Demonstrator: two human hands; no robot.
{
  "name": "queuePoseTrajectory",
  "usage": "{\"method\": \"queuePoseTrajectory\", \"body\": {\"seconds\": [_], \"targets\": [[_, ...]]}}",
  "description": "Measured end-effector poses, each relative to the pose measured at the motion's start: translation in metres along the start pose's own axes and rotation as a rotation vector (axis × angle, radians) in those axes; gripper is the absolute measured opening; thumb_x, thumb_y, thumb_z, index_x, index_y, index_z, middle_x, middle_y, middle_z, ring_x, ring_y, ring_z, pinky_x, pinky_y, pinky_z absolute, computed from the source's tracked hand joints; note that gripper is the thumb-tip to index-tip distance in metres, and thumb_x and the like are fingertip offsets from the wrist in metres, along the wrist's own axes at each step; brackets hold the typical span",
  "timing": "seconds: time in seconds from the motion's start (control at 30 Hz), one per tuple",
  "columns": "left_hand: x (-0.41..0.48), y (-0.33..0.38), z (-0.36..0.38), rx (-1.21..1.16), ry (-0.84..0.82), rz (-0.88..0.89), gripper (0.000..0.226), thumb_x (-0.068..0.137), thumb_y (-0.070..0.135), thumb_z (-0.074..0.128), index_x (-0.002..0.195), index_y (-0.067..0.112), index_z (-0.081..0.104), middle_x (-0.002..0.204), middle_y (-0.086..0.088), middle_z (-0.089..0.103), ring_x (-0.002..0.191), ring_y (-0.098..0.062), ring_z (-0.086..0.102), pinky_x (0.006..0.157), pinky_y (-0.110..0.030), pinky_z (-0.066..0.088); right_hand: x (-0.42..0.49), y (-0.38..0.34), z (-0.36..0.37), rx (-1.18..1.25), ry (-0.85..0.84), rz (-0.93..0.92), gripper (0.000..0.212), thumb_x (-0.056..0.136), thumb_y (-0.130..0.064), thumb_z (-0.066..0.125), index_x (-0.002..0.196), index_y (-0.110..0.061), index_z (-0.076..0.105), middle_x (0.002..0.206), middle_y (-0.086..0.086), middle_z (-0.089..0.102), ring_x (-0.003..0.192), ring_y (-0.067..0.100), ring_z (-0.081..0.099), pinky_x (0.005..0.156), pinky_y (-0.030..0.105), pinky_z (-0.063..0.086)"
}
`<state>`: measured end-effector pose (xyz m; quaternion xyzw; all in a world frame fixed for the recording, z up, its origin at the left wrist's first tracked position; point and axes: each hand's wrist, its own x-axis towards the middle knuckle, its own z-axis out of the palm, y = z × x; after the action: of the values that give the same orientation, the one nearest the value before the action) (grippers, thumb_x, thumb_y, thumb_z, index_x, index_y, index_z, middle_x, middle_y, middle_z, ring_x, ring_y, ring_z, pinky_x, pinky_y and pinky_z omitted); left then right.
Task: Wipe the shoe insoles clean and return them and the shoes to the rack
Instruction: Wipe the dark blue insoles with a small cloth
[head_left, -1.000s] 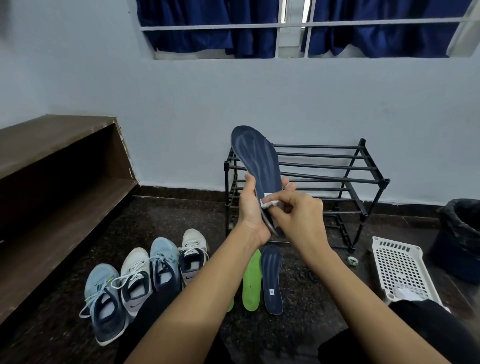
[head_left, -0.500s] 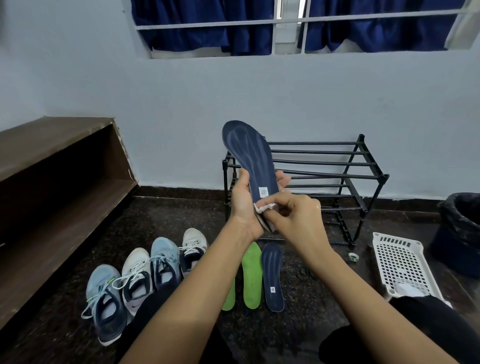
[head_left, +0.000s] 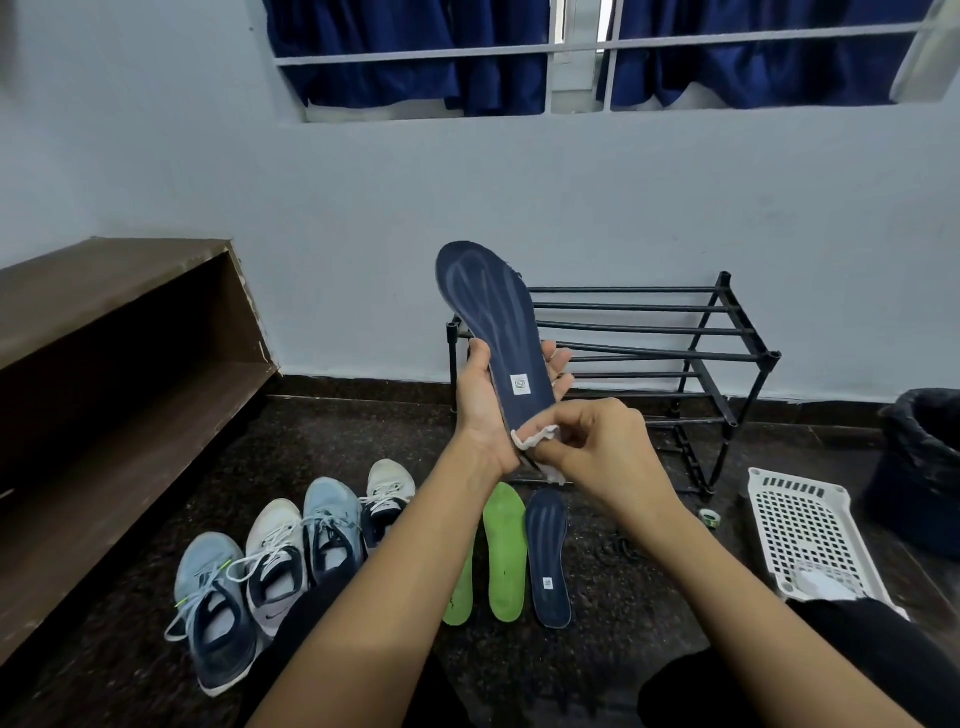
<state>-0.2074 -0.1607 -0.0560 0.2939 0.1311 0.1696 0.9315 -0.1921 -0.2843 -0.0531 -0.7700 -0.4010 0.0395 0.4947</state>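
Centrally, the left hand curls its fingers round the heel half of a navy insole, its toe tilted toward eleven o'clock. The right hand pinches a white wipe against the insole's heel end. Below, green insoles and a second navy insole lie at six o'clock, shoes at eight, the rack at three.

Two bare arms come in from the bottom edge, uncovered from the left hand and the right hand back to where the frame cuts them off. The left forearm and right forearm are slim and smooth, with faint creases at the left wrist. Plain black cloth covers both legs. The left leg is a dark shape beside its forearm, and the right leg is matte black and softly folded.
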Motion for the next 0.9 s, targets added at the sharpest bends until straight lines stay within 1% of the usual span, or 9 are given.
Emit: {"method": "queuePoseTrajectory", "body": {"seconds": [0.13, 0.2, 0.27, 0.4, 0.53, 0.63, 0.77, 0.83, 0.9], "targets": [[-0.003, -0.010, 0.001, 0.059, 0.039, -0.012, 0.072, 0.097, 0.064, 0.027, 0.104, 0.003, 0.064, 0.090, -0.010, 0.071, 0.089, -0.020, 0.070, 0.086, -0.034, 0.054, 0.003, 0.003, 0.007, -0.028, 0.127, -0.027, 0.025, 0.076, -0.001, 0.069, 0.075, -0.026, 0.075, 0.054, -0.013, 0.060, 0.054, 0.000, 0.056, 0.055, 0.006, 0.040], [-0.008, -0.017, 0.005, 0.074, 0.057, -0.073, 0.073, 0.094, 0.067, 0.032, 0.097, 0.002, 0.067, 0.089, -0.009, 0.074, 0.086, -0.018, 0.072, 0.078, -0.033, 0.056, 0.006, 0.003, 0.010, -0.006, 0.199, -0.029, 0.023, 0.077, 0.000, 0.068, 0.078, -0.022, 0.075, 0.059, -0.019, 0.059, 0.069, -0.012, 0.056, 0.063, 0.000, 0.037], [-0.012, -0.021, 0.007, 0.077, 0.067, -0.117, 0.074, 0.091, 0.069, 0.039, 0.092, 0.002, 0.071, 0.093, -0.010, 0.074, 0.085, -0.019, 0.072, 0.071, -0.032, 0.055, 0.009, 0.002, 0.011, 0.006, 0.240, -0.039, 0.021, 0.078, 0.002, 0.067, 0.081, -0.018, 0.076, 0.068, -0.012, 0.065, 0.088, -0.018, 0.052, 0.072, -0.004, 0.034], [-0.008, -0.011, 0.005, 0.085, 0.056, -0.084, 0.074, 0.095, 0.065, 0.033, 0.091, 0.001, 0.070, 0.088, -0.011, 0.074, 0.081, -0.019, 0.071, 0.089, -0.035, 0.053, 0.006, 0.001, 0.010, -0.049, 0.179, -0.057, 0.022, 0.077, -0.001, 0.069, 0.080, -0.021, 0.076, 0.058, -0.023, 0.058, 0.060, -0.011, 0.056, 0.061, 0.002, 0.038], [-0.001, 0.002, 0.001, 0.016, 0.033, -0.013, 0.068, 0.099, 0.059, 0.029, 0.097, 0.001, 0.065, 0.084, -0.012, 0.070, 0.090, -0.024, 0.067, 0.097, -0.040, 0.046, 0.000, 0.001, 0.003, 0.026, -0.008, 0.037, 0.018, 0.078, -0.006, 0.071, 0.079, -0.024, 0.075, 0.064, -0.002, 0.069, 0.053, 0.000, 0.059, 0.054, 0.009, 0.042], [0.000, 0.003, -0.001, 0.008, 0.038, -0.004, 0.068, 0.099, 0.060, 0.030, 0.100, 0.002, 0.065, 0.085, -0.011, 0.070, 0.090, -0.024, 0.067, 0.096, -0.039, 0.047, -0.001, 0.001, 0.004, 0.051, -0.026, 0.041, 0.018, 0.078, -0.004, 0.070, 0.077, -0.021, 0.074, 0.067, 0.004, 0.070, 0.050, -0.001, 0.058, 0.051, 0.008, 0.041], [-0.007, -0.008, 0.002, 0.085, 0.058, -0.021, 0.073, 0.096, 0.064, 0.029, 0.099, 0.001, 0.066, 0.086, -0.010, 0.072, 0.084, -0.019, 0.071, 0.086, -0.034, 0.054, 0.004, 0.005, 0.007, -0.015, 0.105, -0.034, 0.025, 0.076, -0.001, 0.068, 0.076, -0.025, 0.074, 0.061, -0.005, 0.066, 0.055, 0.002, 0.058, 0.056, 0.011, 0.045], [-0.012, -0.015, 0.006, 0.114, 0.068, -0.074, 0.074, 0.094, 0.067, 0.034, 0.092, 0.002, 0.069, 0.087, -0.010, 0.074, 0.078, -0.018, 0.072, 0.076, -0.033, 0.058, 0.007, 0.004, 0.008, -0.014, 0.169, -0.063, 0.023, 0.077, 0.001, 0.068, 0.078, -0.021, 0.075, 0.068, -0.010, 0.068, 0.069, -0.010, 0.058, 0.065, 0.002, 0.041], [-0.013, -0.019, 0.007, 0.138, 0.059, -0.101, 0.075, 0.092, 0.069, 0.035, 0.090, 0.003, 0.070, 0.089, -0.010, 0.074, 0.077, -0.019, 0.073, 0.075, -0.033, 0.055, 0.009, 0.004, 0.008, -0.024, 0.214, -0.075, 0.022, 0.077, 0.002, 0.068, 0.080, -0.018, 0.075, 0.075, -0.008, 0.069, 0.079, -0.016, 0.054, 0.070, -0.003, 0.036]]}}
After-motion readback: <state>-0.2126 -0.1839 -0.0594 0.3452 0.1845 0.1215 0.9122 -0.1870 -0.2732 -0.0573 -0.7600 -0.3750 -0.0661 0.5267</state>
